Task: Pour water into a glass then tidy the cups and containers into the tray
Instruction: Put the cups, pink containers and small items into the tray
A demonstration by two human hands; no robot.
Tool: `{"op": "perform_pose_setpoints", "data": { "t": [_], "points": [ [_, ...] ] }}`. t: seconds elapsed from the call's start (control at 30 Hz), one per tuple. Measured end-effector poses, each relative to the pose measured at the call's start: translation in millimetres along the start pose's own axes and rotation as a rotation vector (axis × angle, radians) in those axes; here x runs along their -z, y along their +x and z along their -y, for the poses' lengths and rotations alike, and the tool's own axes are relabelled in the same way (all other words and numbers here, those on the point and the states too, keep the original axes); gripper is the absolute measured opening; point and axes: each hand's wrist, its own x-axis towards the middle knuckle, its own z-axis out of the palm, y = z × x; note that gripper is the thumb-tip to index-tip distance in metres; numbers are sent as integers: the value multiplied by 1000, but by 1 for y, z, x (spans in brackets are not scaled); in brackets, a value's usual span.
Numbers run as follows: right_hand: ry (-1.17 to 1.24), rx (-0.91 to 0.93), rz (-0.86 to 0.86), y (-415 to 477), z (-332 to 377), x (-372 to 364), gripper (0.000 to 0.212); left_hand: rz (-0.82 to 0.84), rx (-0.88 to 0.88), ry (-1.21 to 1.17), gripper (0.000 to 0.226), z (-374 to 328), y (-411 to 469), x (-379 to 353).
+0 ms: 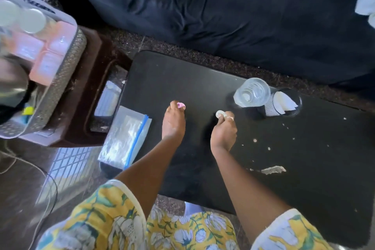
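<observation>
A zip bag (125, 138) of clear plastic with a blue seal is lying at the left edge of the black table (203, 79), overhanging it, just beside the left arm. Pale crumbs and a torn scrap of paper (273, 169) are scattered over the table's matte, rounded top on the right side. To the far left, a woven grey tray (67, 71) is sitting on a dark brown stool (97, 67), already holding pink boxes and white-lidded containers; it looks blurred.

The glass (252, 92), clear and ribbed with water in it, is standing at the table's far side, touching a dark cup (284, 102) that is holding folded white paper.

The left hand (174, 122) is resting palm down, its fingertips pinching a small pink piece (181, 105). The right hand (224, 130) is curled, thumb and fingers pinching a small round whitish cap (220, 113), near the glass but apart from it.
</observation>
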Motion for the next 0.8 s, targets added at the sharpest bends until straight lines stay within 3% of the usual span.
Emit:
{"op": "perform_pose_setpoints", "data": {
  "t": [0.17, 0.4, 0.63, 0.7, 0.8],
  "points": [
    [143, 185, 110, -39, 60, -38, 18, -129, -49, -117, 20, 21, -2, 54],
    [310, 519, 272, -106, 170, -85, 15, -493, -227, -205, 13, 69, 8, 150],
    [306, 854, 277, -175, 257, -118, 14, -793, -152, -256, 22, 102, 20, 242],
    [264, 963, 287, -186, 268, -129, 15, -769, -60, -209, 21, 113, 26, 262],
    [90, 1053, 383, -196, 277, -146, 20, -597, 102, -164, 28, 128, 38, 283]
  ]
}}
